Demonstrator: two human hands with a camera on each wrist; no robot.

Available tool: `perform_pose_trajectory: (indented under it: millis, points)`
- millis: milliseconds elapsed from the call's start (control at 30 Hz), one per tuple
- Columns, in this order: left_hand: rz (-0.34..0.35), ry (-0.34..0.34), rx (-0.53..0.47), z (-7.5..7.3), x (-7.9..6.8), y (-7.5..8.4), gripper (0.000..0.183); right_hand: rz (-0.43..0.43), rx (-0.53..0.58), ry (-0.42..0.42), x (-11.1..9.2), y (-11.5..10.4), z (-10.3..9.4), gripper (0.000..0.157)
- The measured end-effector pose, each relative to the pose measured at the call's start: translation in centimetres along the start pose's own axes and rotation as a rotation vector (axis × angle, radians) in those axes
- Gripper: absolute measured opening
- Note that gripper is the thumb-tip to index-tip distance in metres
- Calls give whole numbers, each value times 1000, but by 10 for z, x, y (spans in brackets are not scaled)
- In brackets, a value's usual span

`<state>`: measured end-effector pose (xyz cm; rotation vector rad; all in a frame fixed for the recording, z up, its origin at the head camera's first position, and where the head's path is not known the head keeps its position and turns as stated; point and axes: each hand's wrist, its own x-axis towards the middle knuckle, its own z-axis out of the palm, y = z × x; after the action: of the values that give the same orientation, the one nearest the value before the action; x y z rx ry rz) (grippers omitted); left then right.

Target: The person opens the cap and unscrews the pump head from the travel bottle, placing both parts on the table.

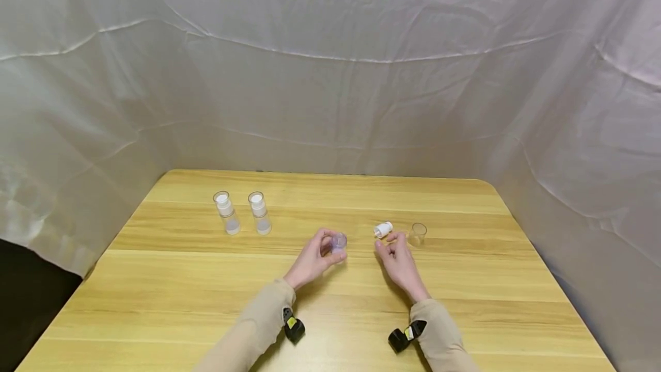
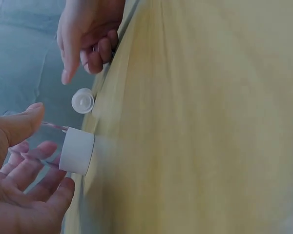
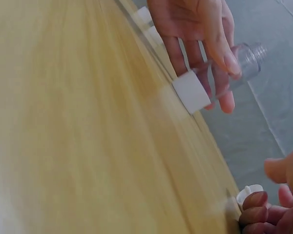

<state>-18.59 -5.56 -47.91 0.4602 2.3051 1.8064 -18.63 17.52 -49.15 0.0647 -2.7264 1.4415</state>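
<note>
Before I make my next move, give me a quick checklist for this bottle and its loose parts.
1. Left hand holding the clear bottle: ok.
2. Threaded neck uncovered: ok.
3. White top upright: not ok, it lies on its side.
4. Right hand gripping the white top: not ok, not gripped.
5. Clear cap standing on the table: ok.
6. Bottle's inside dry: cannot tell.

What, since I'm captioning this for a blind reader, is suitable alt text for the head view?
A person's left hand holds a clear bottle at a wooden table, while the right hand is near a white bottle top lying on its side and a clear cylindrical cap. Two white-topped bottles stand farther left.
</note>
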Motion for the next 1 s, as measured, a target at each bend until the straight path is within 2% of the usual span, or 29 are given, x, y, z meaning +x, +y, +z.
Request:
perform_pose_trajectory:
  millis: [100,233,500,700,867,1000]
  points:
    - [-13,29,-1,-2,6,2,47,11,19,35,-1,1,3,21]
    - [-9,75,32,-4,14,3,49,33,72,79,-2,2,5,21]
    - [18,164,157,-8,28,4,47,30,188,111,-3,3,6,20]
    - [20,188,183,-8,39,3,50,6,225,140,-3,4,7,18]
    - [16,206,191,-7,47,2,48,21,240,137,-3,6,7,11]
    - [18,219,204,-6,51,3,49,42,251,111,-7,-6,2,9]
